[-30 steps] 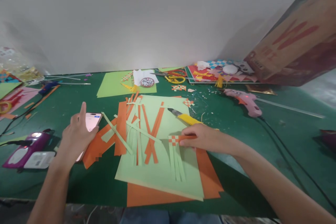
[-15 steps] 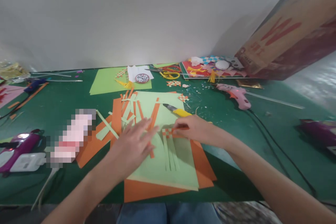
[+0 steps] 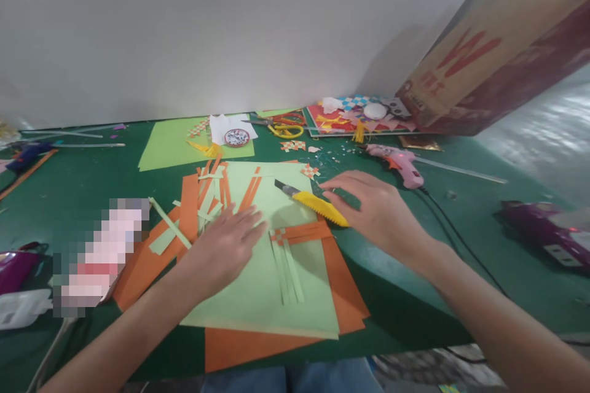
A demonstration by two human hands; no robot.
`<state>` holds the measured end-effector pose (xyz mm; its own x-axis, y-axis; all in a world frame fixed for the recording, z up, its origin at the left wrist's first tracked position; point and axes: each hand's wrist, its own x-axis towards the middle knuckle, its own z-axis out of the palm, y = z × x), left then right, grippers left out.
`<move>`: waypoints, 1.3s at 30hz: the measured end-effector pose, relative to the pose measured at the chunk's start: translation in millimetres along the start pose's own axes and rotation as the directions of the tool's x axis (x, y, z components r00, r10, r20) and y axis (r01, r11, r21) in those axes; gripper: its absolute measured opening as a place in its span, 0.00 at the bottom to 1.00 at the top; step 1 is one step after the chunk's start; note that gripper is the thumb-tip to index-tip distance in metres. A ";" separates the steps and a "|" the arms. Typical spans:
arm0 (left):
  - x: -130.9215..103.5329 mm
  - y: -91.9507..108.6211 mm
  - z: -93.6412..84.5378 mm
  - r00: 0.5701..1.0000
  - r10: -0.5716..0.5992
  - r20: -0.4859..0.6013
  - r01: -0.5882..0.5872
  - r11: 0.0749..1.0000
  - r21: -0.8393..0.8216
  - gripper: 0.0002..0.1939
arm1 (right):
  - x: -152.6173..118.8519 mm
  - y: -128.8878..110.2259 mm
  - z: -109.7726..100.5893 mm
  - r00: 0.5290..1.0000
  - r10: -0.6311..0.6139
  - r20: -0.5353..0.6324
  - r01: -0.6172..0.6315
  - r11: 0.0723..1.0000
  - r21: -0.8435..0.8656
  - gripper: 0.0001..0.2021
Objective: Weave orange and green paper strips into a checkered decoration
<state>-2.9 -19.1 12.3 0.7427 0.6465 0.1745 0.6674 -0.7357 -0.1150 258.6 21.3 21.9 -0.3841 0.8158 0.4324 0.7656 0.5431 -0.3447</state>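
Right now, the woven paper piece [image 3: 279, 236] shows a small checkered patch of orange and pale green squares, with orange strips [image 3: 306, 232] running out from it toward three o'clock and narrow green strips [image 3: 292, 270] trailing down toward six. It lies on a light green paper sheet [image 3: 249, 304], which overlaps an orange sheet [image 3: 246, 348] on the green tabletop [image 3: 92, 184]. The left hand [image 3: 233, 242] is palm down with its fingers extended and slightly parted, over loose paper strips; whether it touches them cannot be told. From this hand, the weave sits at three o'clock, just beside the fingertips. The right hand [image 3: 369, 202] has its thumb and forefinger apart with nothing between them; the weave is at about eight o'clock from it, clear of the fingers. A yellow utility knife [image 3: 320, 207] lies close by, at nine o'clock from the right hand and two o'clock from the weave, dark tip pointing toward ten. A pink hot glue gun [image 3: 399, 166] rests at one o'clock from the right hand. Half a second ago, the right hand was pinching the weave's orange strips and covering part of the knife handle; now it has let go, and both strips and handle show fully. The left hand, a second ago beside the phone [image 3: 101, 252], is now over the paper.
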 end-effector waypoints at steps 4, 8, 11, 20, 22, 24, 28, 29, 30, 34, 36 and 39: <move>23.7 7.6 6.5 0.985 0.152 -0.088 -0.158 0.985 -0.067 0.13 | -6.1 -4.4 9.3 0.960 -0.246 0.135 0.249 0.968 -0.009 0.10; 31.0 9.5 16.5 0.983 0.166 -0.074 -0.173 0.980 -0.099 0.13 | -14.2 -15.9 28.6 0.879 -0.449 0.163 0.460 0.887 -0.034 0.12; 28.0 8.2 20.3 0.984 0.155 -0.091 -0.166 0.977 -0.131 0.12 | -17.8 -18.1 38.0 0.846 -0.519 0.122 0.522 0.853 0.007 0.14; 27.2 11.2 25.1 0.978 0.170 -0.117 -0.175 0.984 -0.031 0.12 | -23.4 -10.8 40.7 0.861 -0.495 0.120 0.476 0.866 0.152 0.15; 28.2 11.7 24.6 0.971 0.204 -0.129 -0.203 0.979 0.023 0.12 | -25.0 -11.5 41.6 0.874 -0.478 0.090 0.463 0.873 0.151 0.15; 29.1 12.0 23.2 0.957 0.246 -0.151 -0.238 0.969 0.069 0.12 | -27.0 -12.2 43.3 0.891 -0.452 0.055 0.441 0.887 0.139 0.15; 30.9 12.6 21.7 0.929 0.317 -0.189 -0.291 0.945 0.152 0.10 | -30.3 -12.4 45.5 0.914 -0.406 0.010 0.402 0.907 0.124 0.15; 31.4 12.7 22.0 0.923 0.328 -0.200 -0.299 0.940 0.162 0.10 | -30.7 -12.4 45.4 0.914 -0.405 0.000 0.402 0.908 0.118 0.16; 32.0 12.8 22.5 0.918 0.338 -0.208 -0.307 0.937 0.167 0.10 | -30.8 -12.6 45.2 0.915 -0.404 -0.007 0.402 0.909 0.111 0.16; 33.8 12.2 24.4 0.906 0.359 -0.224 -0.320 0.928 0.191 0.11 | -29.9 -13.3 43.1 0.916 -0.400 -0.007 0.400 0.913 0.081 0.16; 33.8 11.9 24.5 0.904 0.362 -0.228 -0.320 0.926 0.200 0.12 | -29.5 -13.0 42.1 0.914 -0.405 -0.005 0.404 0.911 0.080 0.16; 32.9 12.2 22.8 0.904 0.369 -0.218 -0.327 0.922 0.207 0.11 | -29.9 -11.4 41.3 0.908 -0.418 0.004 0.416 0.905 0.086 0.16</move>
<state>30.9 -2.2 -5.7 0.9055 0.2688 0.3282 0.3842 -0.8478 -0.3656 240.1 -1.1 -21.5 -0.6712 0.5150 0.5332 0.4888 0.8482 -0.2040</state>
